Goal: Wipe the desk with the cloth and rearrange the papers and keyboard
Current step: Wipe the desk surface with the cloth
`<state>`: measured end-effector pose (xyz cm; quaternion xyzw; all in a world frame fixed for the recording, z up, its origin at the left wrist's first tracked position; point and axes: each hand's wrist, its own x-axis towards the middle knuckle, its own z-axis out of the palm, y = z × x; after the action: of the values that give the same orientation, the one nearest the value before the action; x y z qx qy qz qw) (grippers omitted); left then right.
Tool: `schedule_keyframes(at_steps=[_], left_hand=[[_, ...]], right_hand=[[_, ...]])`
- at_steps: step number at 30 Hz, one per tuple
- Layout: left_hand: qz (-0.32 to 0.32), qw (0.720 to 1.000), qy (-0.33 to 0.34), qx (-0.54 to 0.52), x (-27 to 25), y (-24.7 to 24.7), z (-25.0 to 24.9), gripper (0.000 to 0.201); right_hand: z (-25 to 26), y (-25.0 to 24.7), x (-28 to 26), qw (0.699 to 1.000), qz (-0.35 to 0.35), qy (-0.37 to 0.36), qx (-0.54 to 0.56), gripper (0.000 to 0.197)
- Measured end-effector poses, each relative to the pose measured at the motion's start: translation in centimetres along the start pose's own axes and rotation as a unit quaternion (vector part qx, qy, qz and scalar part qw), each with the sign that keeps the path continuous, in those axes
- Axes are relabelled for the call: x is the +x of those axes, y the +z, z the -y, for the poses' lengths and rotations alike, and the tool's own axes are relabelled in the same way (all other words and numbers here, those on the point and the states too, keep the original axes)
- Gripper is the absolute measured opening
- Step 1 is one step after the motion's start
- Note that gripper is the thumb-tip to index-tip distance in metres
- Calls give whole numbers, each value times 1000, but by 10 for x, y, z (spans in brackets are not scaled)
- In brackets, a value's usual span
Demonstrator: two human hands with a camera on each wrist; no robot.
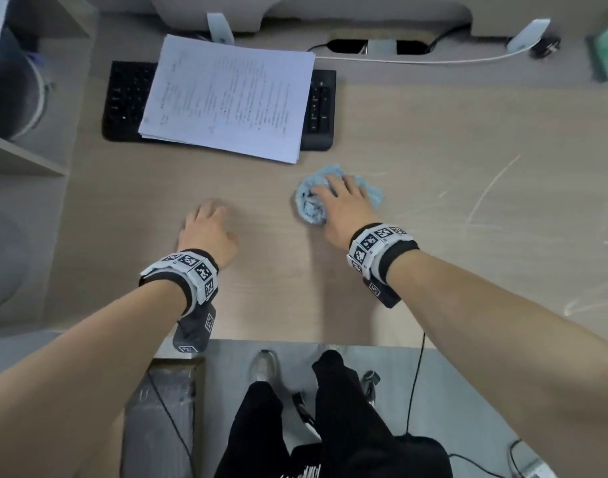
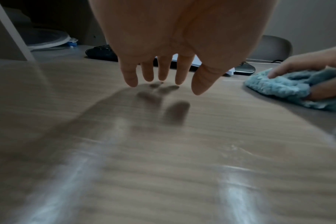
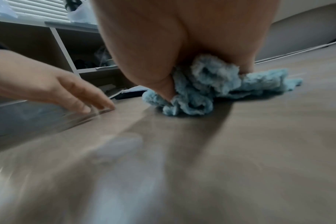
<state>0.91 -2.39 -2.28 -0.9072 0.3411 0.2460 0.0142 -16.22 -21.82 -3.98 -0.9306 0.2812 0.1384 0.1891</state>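
Wooden desk (image 1: 433,208), right hand (image 1: 344,208) grip bunching blue cloth (image 1: 311,205), left hand (image 1: 207,229) spread, empty.

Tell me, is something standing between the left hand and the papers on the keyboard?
Nothing visible does. The left hand is open above bare desk, and only bare wood lies between it and the papers stacked on the keyboard. The cloth under the right hand lies off to the side.

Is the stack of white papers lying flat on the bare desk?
No: the stack of white printed papers lies on top of the black keyboard, covering its middle, with only a corner overhanging the wooden desk.
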Motion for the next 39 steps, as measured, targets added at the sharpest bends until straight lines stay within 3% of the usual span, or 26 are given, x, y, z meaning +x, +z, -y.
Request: schedule_keyframes(at_steps=[6, 9, 11, 15, 17, 20, 24, 26, 28, 31, 34, 36, 39], left_hand=[[14, 1000, -5, -12, 4, -3, -4, 54], [24, 1000, -14, -11, 9, -8, -5, 53], [23, 999, -22, -15, 10, -10, -8, 51], [16, 999, -40, 8, 13, -10, -14, 49], [16, 999, -44, 15, 16, -10, -14, 46], [13, 999, -24, 32, 19, -9, -10, 44], [22, 999, 17, 42, 15, -7, 3, 47], [26, 998, 31, 41, 16, -10, 7, 48], [31, 998, 41, 41, 15, -11, 9, 49], [38, 997, 51, 39, 14, -13, 9, 49], [46, 997, 56, 36, 14, -14, 12, 49], [48, 996, 62, 40, 15, -14, 15, 50], [45, 995, 72, 54, 14, -13, 16, 50]], right_hand=[[52, 2, 27, 997, 25, -73, 4, 80], [36, -1, 27, 994, 33, -106, 2, 80], [6, -7, 19, 997, 23, -71, 5, 78], [-66, -20, -7, 995, -24, 97, 30, 76], [-78, -23, -12, 988, -22, 151, 31, 78], [-46, -18, -3, 988, -6, 150, 23, 82], [35, 10, -11, 999, 47, -2, 23, 90], [39, 22, -25, 998, 49, -35, 11, 90], [15, 27, -40, 1000, 25, -6, 9, 89], [-28, 27, -69, 991, -17, 126, 28, 86], [-11, 32, -83, 978, -29, 200, 47, 82], [33, 41, -84, 986, -7, 157, 50, 86], [100, 64, -95, 998, 34, 34, 40, 89]])
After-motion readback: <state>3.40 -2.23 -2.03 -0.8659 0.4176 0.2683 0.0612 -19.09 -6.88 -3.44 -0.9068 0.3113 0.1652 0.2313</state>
